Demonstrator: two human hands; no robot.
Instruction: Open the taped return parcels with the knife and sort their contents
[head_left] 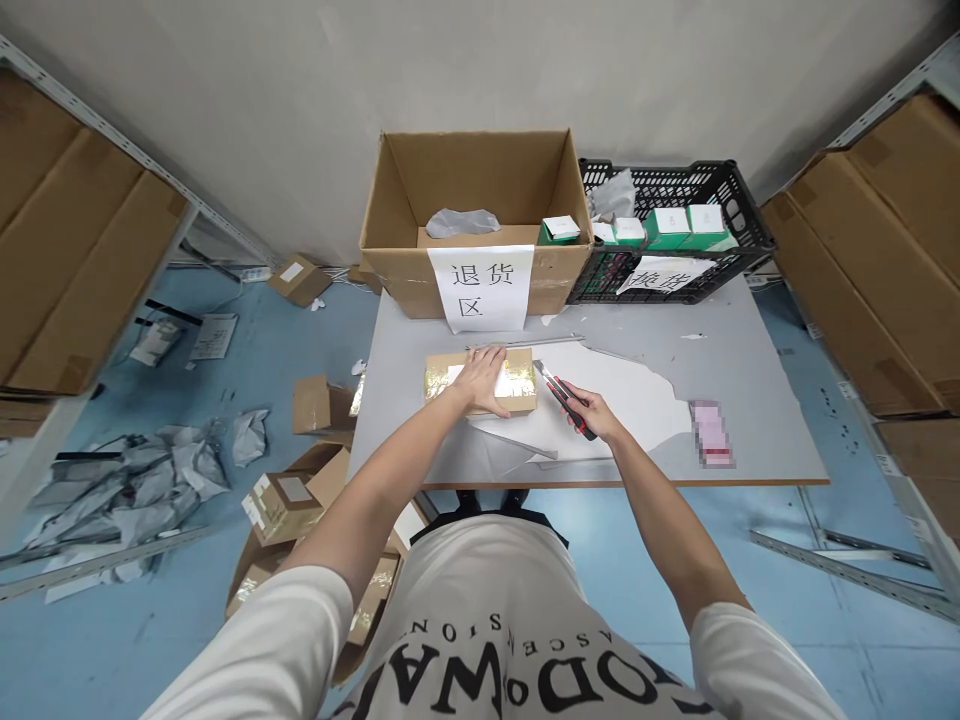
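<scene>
A small cardboard box (521,377) wrapped in shiny yellowish tape lies on the grey table (750,400). Across its top spans my left hand (481,380), with the fingers at the far edge and the thumb by the near side, gripping it. My right hand (590,410) is closed around a black and red utility knife (564,392). The knife's blade end points up and left, close to the box's right end; whether it touches the box I cannot tell. White sheet material (637,385) lies under the knife and beside the box.
Behind stand a large open carton (397,270) with a paper sign and a black plastic crate (720,285) holding green-and-white boxes. A blurred pink item (711,435) lies at right. Opened boxes (289,505) and grey plastic bags (150,485) cover floor at left; shelves flank both sides.
</scene>
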